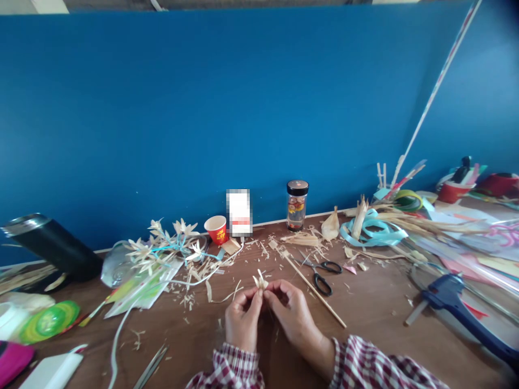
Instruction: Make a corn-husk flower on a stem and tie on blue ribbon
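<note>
Pinching small cream petal-like bundle [260,281] in narrow grip, between fingertips of left hand [243,319] and right hand [298,316], over brown tabletop [198,337]. Beyond right hand, note slim pale wooden stick [326,304], then black-handled metal scissors [316,267]; farther back, red paper cup [218,233] and clear black-lidded jar [297,208].

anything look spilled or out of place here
Yes, mildly: pale shreds lie loose across the brown table, even around the open scissors, which looks untidy. The black flask at far left looks tilted, but the wide lens may cause that lean.
</note>
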Demonstrator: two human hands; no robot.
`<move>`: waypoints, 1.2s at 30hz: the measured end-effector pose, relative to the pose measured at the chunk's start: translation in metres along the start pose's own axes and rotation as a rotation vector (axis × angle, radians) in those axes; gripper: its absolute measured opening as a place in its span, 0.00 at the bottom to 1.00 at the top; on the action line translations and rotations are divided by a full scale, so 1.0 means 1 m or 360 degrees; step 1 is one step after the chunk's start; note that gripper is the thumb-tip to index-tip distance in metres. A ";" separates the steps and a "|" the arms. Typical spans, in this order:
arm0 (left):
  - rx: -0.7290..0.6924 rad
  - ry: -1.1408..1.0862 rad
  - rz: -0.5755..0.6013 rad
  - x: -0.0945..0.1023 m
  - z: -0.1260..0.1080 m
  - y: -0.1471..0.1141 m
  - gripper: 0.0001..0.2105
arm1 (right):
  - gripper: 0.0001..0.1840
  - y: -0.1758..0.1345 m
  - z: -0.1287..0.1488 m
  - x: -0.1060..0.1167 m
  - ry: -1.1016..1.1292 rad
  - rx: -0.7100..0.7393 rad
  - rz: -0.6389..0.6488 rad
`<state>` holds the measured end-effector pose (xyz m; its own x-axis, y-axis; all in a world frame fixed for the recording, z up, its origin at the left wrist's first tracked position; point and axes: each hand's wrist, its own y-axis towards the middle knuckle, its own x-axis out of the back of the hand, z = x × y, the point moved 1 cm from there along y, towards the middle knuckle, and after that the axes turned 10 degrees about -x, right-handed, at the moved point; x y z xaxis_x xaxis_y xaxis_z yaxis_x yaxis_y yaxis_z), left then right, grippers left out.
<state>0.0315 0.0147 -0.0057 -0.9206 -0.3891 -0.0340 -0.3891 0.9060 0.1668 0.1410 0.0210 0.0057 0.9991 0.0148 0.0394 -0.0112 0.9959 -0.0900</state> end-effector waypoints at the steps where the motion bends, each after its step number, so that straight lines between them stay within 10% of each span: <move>1: 0.0010 -0.0036 0.0000 -0.001 0.000 0.000 0.11 | 0.09 0.000 -0.001 0.000 -0.0006 -0.0002 -0.0005; 36: 0.0273 -0.0503 0.0212 -0.003 0.006 0.002 0.14 | 0.13 0.003 -0.008 -0.003 0.0042 0.0073 -0.0073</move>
<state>0.0332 0.0189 -0.0111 -0.9182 -0.2198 -0.3295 -0.2408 0.9703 0.0238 0.1386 0.0230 -0.0024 0.9993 -0.0325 0.0158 0.0331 0.9985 -0.0429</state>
